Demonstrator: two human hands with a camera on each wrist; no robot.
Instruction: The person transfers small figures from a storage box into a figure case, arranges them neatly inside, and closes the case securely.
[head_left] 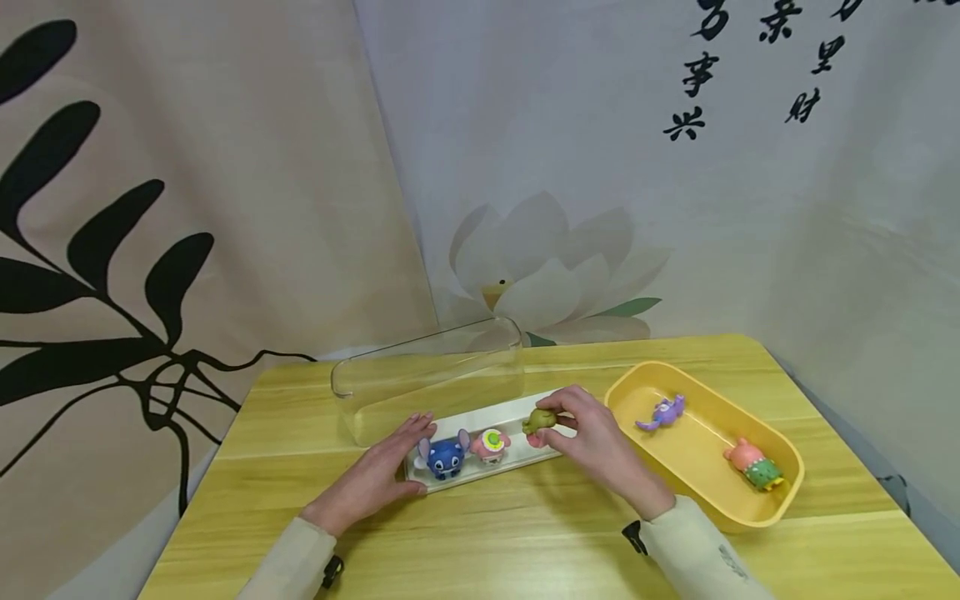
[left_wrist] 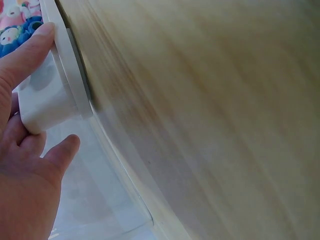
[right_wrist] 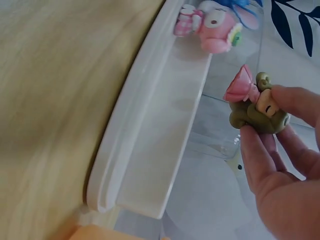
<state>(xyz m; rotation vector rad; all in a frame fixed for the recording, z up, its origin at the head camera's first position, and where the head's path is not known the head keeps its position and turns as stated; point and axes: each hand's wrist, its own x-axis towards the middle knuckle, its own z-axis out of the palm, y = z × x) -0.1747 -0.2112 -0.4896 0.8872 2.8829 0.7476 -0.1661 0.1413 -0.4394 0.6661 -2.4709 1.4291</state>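
My left hand (head_left: 369, 483) holds the left end of a long white display base (head_left: 517, 463). In the left wrist view its thumb (left_wrist: 31, 55) lies over the front edge, with fingers behind the base. On the base stand a blue big-eared figurine (head_left: 446, 457) and, beside it, a pink figurine (head_left: 490, 447) with a green and yellow round top. Over the right part of the base, my right hand (head_left: 600, 440) pinches a small doll figurine (right_wrist: 260, 112) between thumb and fingertips. It has olive hair and a pink dress, and is tipped sideways in the right wrist view.
A yellow plastic tub (head_left: 693, 457) stands on the right of the wooden table (head_left: 480, 542), holding a purple figurine (head_left: 664, 412) and a pink and green figurine (head_left: 754, 464). Behind the base a clear plastic cover (head_left: 435, 375) stands near the back edge, close to a printed curtain.
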